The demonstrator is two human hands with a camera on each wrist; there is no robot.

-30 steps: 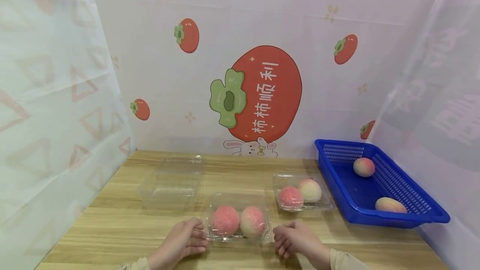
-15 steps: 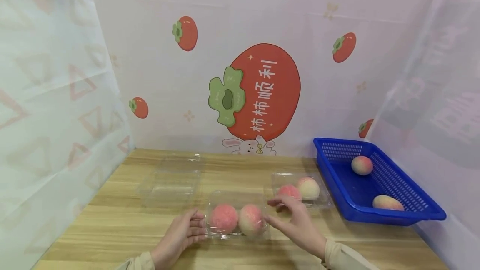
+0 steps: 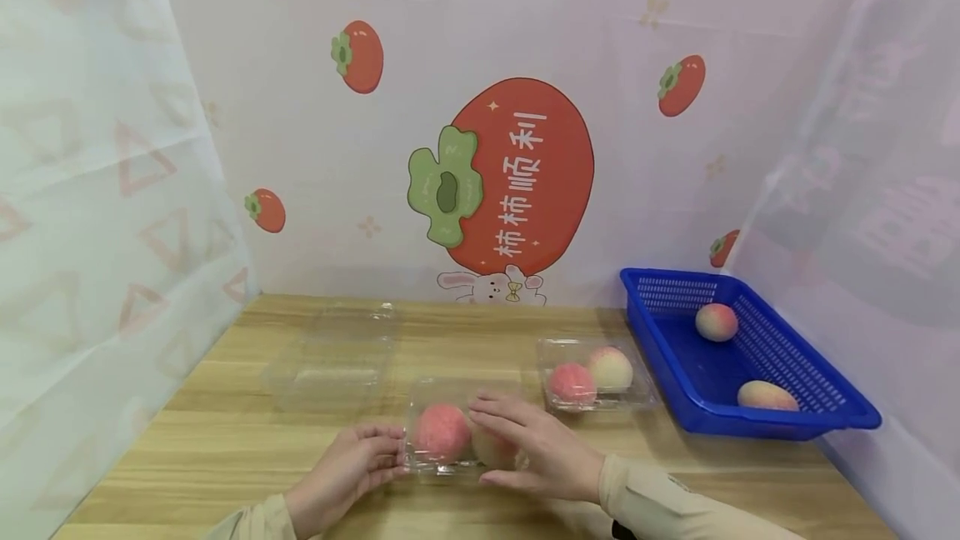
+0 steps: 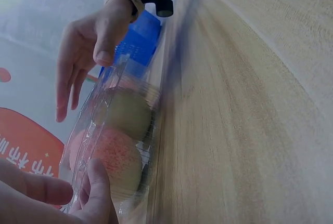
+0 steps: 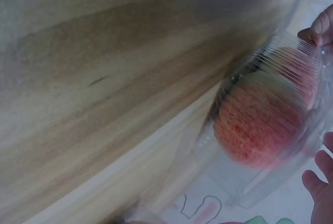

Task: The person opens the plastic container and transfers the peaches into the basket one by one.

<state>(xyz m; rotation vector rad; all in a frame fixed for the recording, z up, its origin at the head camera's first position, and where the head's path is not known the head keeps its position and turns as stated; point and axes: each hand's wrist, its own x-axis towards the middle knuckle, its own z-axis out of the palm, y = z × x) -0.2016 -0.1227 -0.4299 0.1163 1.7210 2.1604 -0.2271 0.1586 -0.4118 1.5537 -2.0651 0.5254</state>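
A clear plastic clamshell box (image 3: 431, 392) lies before me, holding a pink peach (image 3: 441, 434) and a paler peach (image 5: 260, 120). At its left end, my left hand (image 3: 341, 467) pinches the rim between thumb and finger, as the left wrist view (image 4: 78, 203) of that hand shows. My right hand (image 3: 543, 450) hovers over the box's right half, fingers stretched out and thumb spread toward the near side. It hides part of the paler peach. In the left wrist view, the right hand (image 4: 91, 52) appears above the far end of the box.
Another clear box (image 3: 558, 348) with two peaches stands behind to the right. A blue basket (image 3: 697, 415) beside it holds two more peaches, one (image 3: 716, 322) at the back and one (image 3: 767, 396) near the front. At the back left sits an opened clear box (image 3: 330, 365) without fruit.
The right hand has moved from beside the box, leftward over its right half. My left hand has stayed at the left end. The head view has shifted slightly.
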